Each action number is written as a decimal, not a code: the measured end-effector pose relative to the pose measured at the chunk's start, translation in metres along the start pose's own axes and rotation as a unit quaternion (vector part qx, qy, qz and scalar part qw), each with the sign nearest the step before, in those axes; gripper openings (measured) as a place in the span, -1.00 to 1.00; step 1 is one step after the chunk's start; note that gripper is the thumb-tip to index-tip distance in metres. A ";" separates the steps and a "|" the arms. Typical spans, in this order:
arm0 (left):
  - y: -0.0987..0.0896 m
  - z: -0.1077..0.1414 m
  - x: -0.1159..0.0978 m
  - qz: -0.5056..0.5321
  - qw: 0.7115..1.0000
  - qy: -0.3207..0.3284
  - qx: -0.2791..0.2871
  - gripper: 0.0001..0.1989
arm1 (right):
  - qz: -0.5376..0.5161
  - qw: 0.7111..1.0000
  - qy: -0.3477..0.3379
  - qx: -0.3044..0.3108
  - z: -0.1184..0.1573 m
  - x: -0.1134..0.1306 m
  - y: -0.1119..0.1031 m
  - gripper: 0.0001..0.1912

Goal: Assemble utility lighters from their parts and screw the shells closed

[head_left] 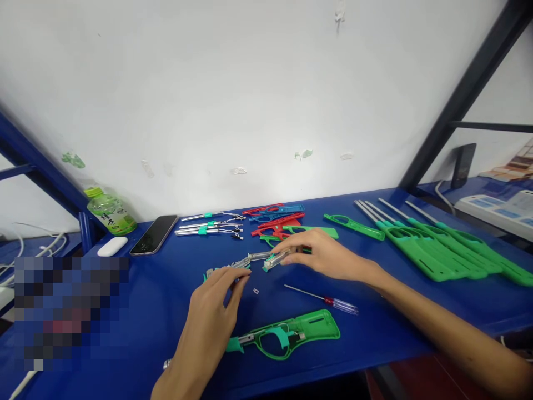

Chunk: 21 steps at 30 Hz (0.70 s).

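Observation:
My right hand pinches a clear lighter fuel tank with a pale end, above the blue table. Other clear tanks lie in a loose row to its left. My left hand hangs over that row, thumb and fingertips drawn together; whatever they hold is too small or hidden to make out. In front lies an opened green gas lighter shell with a metal tube, wires and a teal trigger inside. A small metal piece rests between my hands.
A screwdriver lies right of centre. Assembled green lighters are at right, empty coloured shells at the back. Metal tubes with wires, a phone, a white case and a green bottle stand or lie at left.

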<state>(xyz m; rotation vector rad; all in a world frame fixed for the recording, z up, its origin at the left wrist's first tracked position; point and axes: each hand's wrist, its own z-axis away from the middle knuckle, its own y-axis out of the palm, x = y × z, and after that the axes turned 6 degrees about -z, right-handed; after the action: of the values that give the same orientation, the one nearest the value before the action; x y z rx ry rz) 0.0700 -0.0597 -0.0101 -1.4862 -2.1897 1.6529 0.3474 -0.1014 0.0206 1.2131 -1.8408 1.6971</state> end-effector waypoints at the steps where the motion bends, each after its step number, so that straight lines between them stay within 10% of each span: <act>1: -0.001 0.000 -0.003 0.020 1.000 -0.014 -0.004 -0.81 | -0.005 1.000 -0.004 -0.010 0.001 0.005 0.000 -0.76; 13: -0.014 -0.004 -0.031 0.241 0.962 -0.127 0.027 -0.72 | 0.004 0.962 -0.052 -0.268 0.062 0.042 0.065 -0.89; 21: -0.014 0.001 -0.043 0.289 0.939 -0.178 0.052 -0.71 | 0.027 0.958 -0.118 -0.259 0.066 0.028 0.075 -0.80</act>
<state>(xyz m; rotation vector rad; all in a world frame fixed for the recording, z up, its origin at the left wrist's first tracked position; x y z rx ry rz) 0.0842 -0.0896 0.0212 -2.0787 -1.8592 2.3285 0.2916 -0.1794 -0.0197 1.1752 -2.2819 1.0130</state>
